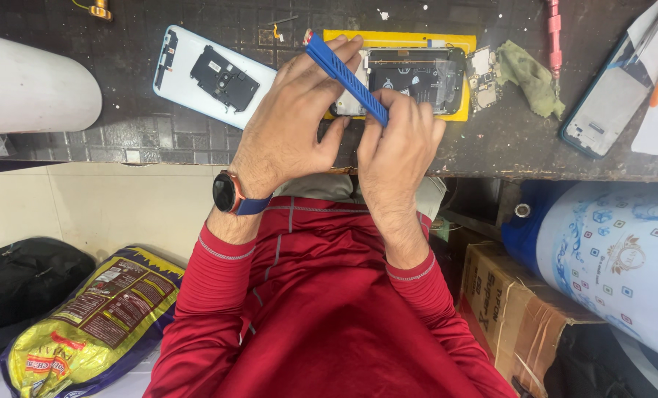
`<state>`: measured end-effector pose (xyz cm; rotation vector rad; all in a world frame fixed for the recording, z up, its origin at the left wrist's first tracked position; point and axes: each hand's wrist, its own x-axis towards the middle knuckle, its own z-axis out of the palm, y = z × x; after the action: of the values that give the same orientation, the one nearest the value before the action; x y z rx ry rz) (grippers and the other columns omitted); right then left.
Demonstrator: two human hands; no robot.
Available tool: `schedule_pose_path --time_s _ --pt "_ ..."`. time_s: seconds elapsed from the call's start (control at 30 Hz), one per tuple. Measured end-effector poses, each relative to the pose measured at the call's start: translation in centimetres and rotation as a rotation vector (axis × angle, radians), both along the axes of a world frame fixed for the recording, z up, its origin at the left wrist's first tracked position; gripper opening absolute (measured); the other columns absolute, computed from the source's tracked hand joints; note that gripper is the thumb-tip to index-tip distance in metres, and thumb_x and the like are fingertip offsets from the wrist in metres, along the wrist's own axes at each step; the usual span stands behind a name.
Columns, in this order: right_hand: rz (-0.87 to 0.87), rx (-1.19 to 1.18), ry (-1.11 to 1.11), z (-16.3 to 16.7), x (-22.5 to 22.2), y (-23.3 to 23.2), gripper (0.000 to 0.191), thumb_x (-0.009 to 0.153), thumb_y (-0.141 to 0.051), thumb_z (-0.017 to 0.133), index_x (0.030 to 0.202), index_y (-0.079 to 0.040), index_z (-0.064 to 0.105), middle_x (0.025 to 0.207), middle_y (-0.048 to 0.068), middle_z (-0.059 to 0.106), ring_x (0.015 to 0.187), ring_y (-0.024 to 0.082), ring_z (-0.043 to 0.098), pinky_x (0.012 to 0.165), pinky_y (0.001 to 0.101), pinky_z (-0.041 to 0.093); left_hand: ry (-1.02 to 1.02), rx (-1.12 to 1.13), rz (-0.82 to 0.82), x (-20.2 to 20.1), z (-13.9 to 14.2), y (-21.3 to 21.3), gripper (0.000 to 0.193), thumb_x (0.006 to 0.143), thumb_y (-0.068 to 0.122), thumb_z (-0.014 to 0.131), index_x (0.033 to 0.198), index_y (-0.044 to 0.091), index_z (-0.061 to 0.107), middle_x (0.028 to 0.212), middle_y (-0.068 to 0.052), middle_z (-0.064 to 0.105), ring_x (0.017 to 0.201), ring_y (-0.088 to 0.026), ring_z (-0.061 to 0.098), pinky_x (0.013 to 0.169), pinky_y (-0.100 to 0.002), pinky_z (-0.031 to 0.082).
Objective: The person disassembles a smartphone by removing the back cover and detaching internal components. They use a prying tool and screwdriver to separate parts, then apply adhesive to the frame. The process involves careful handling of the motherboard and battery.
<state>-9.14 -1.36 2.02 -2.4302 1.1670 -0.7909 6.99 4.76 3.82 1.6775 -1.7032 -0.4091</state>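
Both hands grip a flat blue pry tool just in front of the opened phone: the left hand pinches its far end between thumb and fingers, and the right hand curls closed fingers around its near end. The opened phone lies on a yellow sheet on the dark workbench. Left of the phone rests a white back cover; right of it lie a green cloth and, farther right, a second phone.
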Motion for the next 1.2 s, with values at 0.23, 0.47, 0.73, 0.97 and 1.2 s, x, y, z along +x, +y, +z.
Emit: schedule_pose_path --time_s 0.23,0.47,0.73,0.97,1.2 --pt "-0.006 -0.008 -0.006 0.01 0.02 0.09 0.014 0.097 -0.005 0.065 0.111 -0.004 0.064 0.107 0.007 0.067 0.099 0.029 0.057 0.09 0.0421 0.038 -0.008 0.006 0.01 -0.08 0.03 0.04 0.062 0.083 0.007 0.072 0.142 -0.006 0.058 0.157 -0.015 0.049 0.15 -0.032 0.041 0.128 -0.05 0.031" --pt "-0.02 -0.015 -0.01 -0.24 0.06 0.16 0.013 0.098 -0.005 0.065 0.111 -0.004 0.063 0.106 0.007 0.067 0.099 0.028 0.058 0.089 0.0417 0.038 -0.01 0.012 0.0 -0.04 -0.03 0.02 0.062 0.083 0.007 0.072 0.142 -0.006 0.058 0.158 -0.015 0.048 0.15 -0.032 0.04 0.127 -0.05 0.032" --pt "-0.039 -0.016 -0.005 -0.43 0.09 0.17 0.014 0.096 -0.004 0.065 0.11 -0.005 0.063 0.106 0.006 0.067 0.098 0.028 0.057 0.089 0.0415 0.038 -0.028 0.017 0.007 -0.1 -0.18 -0.06 0.063 0.082 0.007 0.073 0.143 -0.006 0.058 0.158 -0.015 0.048 0.15 -0.032 0.04 0.126 -0.049 0.033" --pt "-0.052 -0.013 -0.013 -0.49 0.18 0.23 0.013 0.096 -0.005 0.064 0.11 -0.005 0.063 0.105 0.006 0.067 0.098 0.028 0.057 0.088 0.0414 0.038 -0.021 0.022 0.002 -0.05 -0.22 -0.01 0.06 0.083 0.008 0.073 0.14 -0.005 0.06 0.157 -0.015 0.049 0.15 -0.033 0.039 0.126 -0.049 0.033" --pt "-0.072 -0.016 -0.007 -0.61 0.29 0.25 0.013 0.096 -0.005 0.063 0.109 -0.005 0.063 0.105 0.006 0.067 0.098 0.028 0.058 0.088 0.0414 0.038 -0.029 0.017 0.004 -0.05 -0.27 -0.11 0.056 0.082 0.008 0.074 0.136 -0.005 0.063 0.156 -0.015 0.05 0.15 -0.034 0.039 0.125 -0.05 0.033"
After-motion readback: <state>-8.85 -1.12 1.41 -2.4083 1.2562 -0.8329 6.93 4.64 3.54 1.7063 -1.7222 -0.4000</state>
